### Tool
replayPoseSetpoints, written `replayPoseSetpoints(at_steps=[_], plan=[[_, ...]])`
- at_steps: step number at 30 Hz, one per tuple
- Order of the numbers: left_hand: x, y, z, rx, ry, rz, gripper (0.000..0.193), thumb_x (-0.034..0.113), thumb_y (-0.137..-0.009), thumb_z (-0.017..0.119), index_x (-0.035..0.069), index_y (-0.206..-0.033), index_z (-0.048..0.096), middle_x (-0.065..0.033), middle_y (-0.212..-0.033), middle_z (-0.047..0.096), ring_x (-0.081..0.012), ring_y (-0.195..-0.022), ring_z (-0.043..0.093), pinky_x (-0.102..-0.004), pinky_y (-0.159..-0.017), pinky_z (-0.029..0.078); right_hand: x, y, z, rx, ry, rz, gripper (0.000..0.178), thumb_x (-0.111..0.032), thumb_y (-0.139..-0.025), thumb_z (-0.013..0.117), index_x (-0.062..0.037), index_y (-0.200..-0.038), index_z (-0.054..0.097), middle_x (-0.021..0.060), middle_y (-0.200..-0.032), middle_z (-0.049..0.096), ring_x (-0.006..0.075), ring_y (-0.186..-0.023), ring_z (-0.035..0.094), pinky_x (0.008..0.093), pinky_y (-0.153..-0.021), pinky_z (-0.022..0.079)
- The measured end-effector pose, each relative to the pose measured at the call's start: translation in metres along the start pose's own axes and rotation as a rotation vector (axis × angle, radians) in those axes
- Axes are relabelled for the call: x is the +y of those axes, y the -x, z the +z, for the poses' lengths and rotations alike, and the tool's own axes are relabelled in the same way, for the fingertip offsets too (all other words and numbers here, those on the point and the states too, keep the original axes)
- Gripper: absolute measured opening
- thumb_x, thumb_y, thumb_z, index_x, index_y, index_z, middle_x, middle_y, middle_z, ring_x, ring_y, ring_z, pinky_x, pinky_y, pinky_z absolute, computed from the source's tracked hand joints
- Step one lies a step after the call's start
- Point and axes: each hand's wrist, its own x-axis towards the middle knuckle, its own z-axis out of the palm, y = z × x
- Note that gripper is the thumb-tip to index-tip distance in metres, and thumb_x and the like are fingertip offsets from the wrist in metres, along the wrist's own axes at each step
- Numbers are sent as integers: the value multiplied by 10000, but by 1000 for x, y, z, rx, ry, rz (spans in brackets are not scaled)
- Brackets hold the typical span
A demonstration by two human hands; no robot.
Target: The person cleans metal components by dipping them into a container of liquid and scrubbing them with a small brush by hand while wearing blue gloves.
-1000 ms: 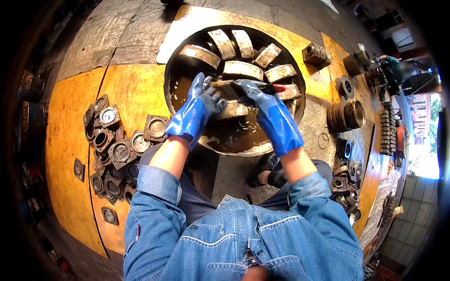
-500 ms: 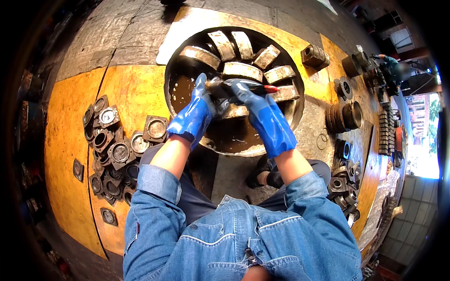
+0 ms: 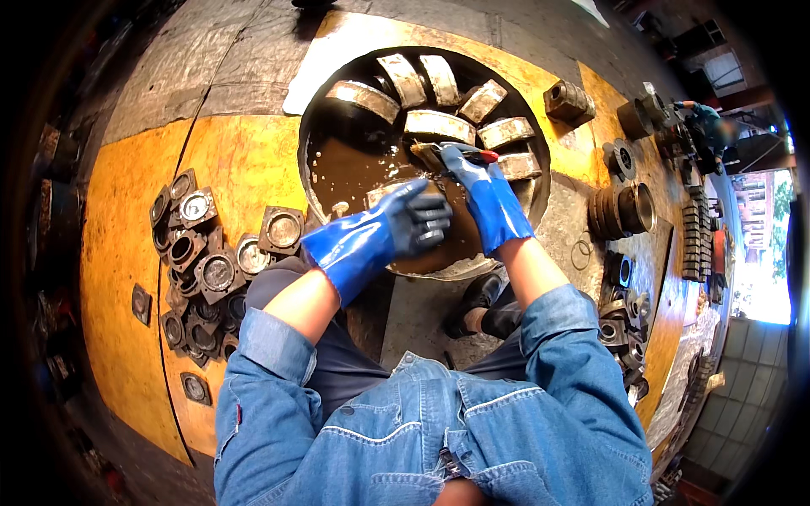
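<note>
A wide round basin (image 3: 305,181) of murky brown liquid lies in front of me, with several thick metal rings (image 3: 440,126) standing along its far and right side. Over its right half, my right hand (image 3: 467,173), in a blue glove, grips a paintbrush (image 3: 429,157) with a dark, red-tipped handle; its bristles point left. My left hand (image 3: 418,219), gloved as well, is over the near part of the basin with fingers stretched to the right and nothing visible in it. Just beyond it, a metal piece (image 3: 381,196) lies partly in the liquid, partly hidden by the glove.
Square metal parts with round openings (image 3: 216,273) are heaped on the yellow floor sheets to my left. To the right stand more metal rings (image 3: 620,209), a stacked cylinder (image 3: 569,103) and another heap of parts (image 3: 623,333). A person (image 3: 709,131) is at the far right.
My hands have moved apart. The left one has come nearer and turned, fingers spread, and the dark wet thing between them is gone from there. The right still holds the brush.
</note>
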Motion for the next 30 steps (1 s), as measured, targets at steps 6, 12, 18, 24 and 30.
replayPoseSetpoints(at_steps=[6,12,18,24,30], plan=[[-33,-21,-31,105,-80,1,583,475,-1028,695,63,-1429,598,-171,-1251,682,-323,-1152,677,-526,-975,560,33,-41,14,-32,79,-42,500,-439,-976,789,-71,-1308,720,20,-1075,758,123,-952,650,297,-863,521],[-36,-5,-58,-68,-409,398,553,296,-1051,652,101,-1547,506,-141,-1273,670,-300,-1164,659,-412,-1046,527,56,-59,6,-10,234,115,525,-498,-959,759,-86,-1282,722,87,-1017,759,197,-892,668,358,-855,527],[-14,27,-57,335,-1836,1134,546,-19,-1000,563,68,-1539,530,-244,-1348,689,-363,-1268,667,-416,-1094,524,84,-5,-3,-11,562,-70,379,-377,-1073,607,-38,-1223,685,104,-1050,705,194,-941,622,348,-861,507],[0,31,-24,290,-1592,1038,466,-62,-977,512,21,-1424,618,-257,-1324,695,-396,-1248,671,-445,-1076,531,95,24,1,-8,-175,119,284,-220,-1069,682,-18,-1267,703,65,-1156,725,158,-1055,681,311,-940,556],[-1,10,-32,105,-945,811,267,113,-1038,569,-8,-1197,745,-160,-1100,762,-263,-1030,728,-344,-914,567,64,9,-30,-124,-283,-22,288,-172,-1109,589,18,-1285,717,85,-1201,749,151,-1074,702,295,-967,569]])
